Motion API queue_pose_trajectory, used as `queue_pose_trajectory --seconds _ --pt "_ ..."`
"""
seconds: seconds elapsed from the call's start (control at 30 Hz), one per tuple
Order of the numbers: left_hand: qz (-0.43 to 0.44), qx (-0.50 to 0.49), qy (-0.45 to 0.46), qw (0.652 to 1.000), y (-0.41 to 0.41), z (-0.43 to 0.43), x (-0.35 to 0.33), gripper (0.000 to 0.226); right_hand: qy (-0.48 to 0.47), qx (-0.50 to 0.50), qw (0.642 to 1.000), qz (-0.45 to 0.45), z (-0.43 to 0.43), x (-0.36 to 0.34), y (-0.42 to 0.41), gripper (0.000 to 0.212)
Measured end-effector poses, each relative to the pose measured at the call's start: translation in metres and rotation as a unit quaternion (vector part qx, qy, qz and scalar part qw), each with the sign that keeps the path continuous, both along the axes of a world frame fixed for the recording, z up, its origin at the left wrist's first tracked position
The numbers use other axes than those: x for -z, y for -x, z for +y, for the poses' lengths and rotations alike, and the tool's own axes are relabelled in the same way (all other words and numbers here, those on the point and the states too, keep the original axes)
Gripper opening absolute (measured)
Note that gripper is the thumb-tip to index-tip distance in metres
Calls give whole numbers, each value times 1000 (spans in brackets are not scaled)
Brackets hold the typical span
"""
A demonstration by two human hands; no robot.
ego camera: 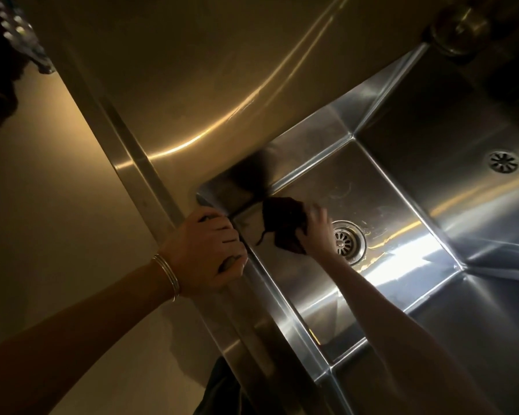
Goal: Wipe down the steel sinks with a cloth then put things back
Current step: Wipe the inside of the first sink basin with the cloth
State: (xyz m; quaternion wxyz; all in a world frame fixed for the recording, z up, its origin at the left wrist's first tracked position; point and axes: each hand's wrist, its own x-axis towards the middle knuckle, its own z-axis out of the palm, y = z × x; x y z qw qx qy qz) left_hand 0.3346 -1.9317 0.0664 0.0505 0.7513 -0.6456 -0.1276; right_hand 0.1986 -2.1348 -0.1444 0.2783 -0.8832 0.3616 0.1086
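Steel sink (pixel 387 190) wiping was under way: your right hand (pixel 318 232) gripped the dark cloth (pixel 282 226) against the basin floor, just beside the drain (pixel 346 241). Your left hand (pixel 204 250) curled over the front rim, bracing. Judged from this, wiping was unfinished and putting things back was not yet begun.

Commercial kitchen, deep steel sink (pixel 387 187), steel counter (pixel 192 70), drain strainer (pixel 346 242)

Brushed glossy steel sink (pixel 381 187); dark matt cloth (pixel 283 226)
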Motion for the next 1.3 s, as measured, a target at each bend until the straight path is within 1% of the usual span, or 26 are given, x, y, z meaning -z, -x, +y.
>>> queue_pose_trajectory --seconds 0.03,0.07,0.1,0.13,0.17,0.2,0.23,0.27,0.3,0.37,0.4,0.43,0.53,0.57,0.6,0.7,0.8,0.9,0.93,1.0,1.07,1.13,1.2,1.27,1.3 --pt "-1 3 -5 1000 0 -1 0 37 -9 -59 997 41 15 5 1 71" --pt "-2 6 -10 1000 -1 -1 0 37 -3 -98 992 83 32 10 2 70" --pt "-2 7 -15 1000 -2 -1 1 37 15 -122 987 107 50 14 3 65" --pt "-2 5 -20 1000 -2 -1 2 37 47 -142 983 102 64 16 3 58" --pt "-2 4 -22 1000 -3 -1 3 36 80 -188 974 95 71 15 4 51" --pt "0 4 -25 1000 -2 0 4 35 114 -256 955 94 69 14 2 47" --pt "3 7 -25 1000 -2 0 4 35 147 -297 939 90 58 17 -2 46" --pt "4 7 -24 1000 -2 1 5 35 162 -308 933 87 44 21 -9 48" --pt "4 6 -21 1000 -2 1 5 35 161 -292 939 85 30 23 -19 52" --pt "5 4 -17 1000 -2 1 4 35 132 -218 962 98 20 23 -38 53" --pt "4 3 -15 1000 -2 0 4 35 125 -191 969 90 23 23 -47 49" --pt "4 3 -16 1000 -2 1 4 35 122 -188 971 79 30 21 -55 44" --pt "5 7 -18 1000 -2 1 3 36 112 -263 957 37 59 14 -49 29" --pt "4 8 -18 1000 -2 0 3 36 115 -292 949 33 66 14 -38 28" --pt "3 10 -20 1000 -2 0 3 35 110 -315 942 42 73 13 -22 32" --pt "4 10 -21 1000 -2 -1 2 36 100 -338 935 38 88 17 38 43" --pt "6 7 -25 1000 -1 0 1 37 107 -353 929 41 90 14 83 42" --pt "5 10 -22 1000 -1 0 -1 34 73 -351 932 48 86 5 71 37" --pt "2 13 -24 1000 -2 0 -1 34 79 -339 937 34 83 2 55 33" --pt "-1 15 -25 1000 -1 0 -2 33 55 -315 947 17 77 0 12 29" --pt "-2 15 -19 1000 0 -2 -4 31 42 -274 960 41 78 5 -17 33" --pt "-1 18 -25 1000 -1 -3 -6 31 47 -236 968 67 88 12 -9 36" --pt "-1 17 -22 1000 0 -3 -8 33 43 -270 958 92 97 14 29 38" --pt "2 19 -23 1000 2 -3 -10 33 44 -321 942 90 91 9 64 41" --pt "1 23 -21 1000 1 -3 -10 33 63 -357 928 89 81 7 69 42"
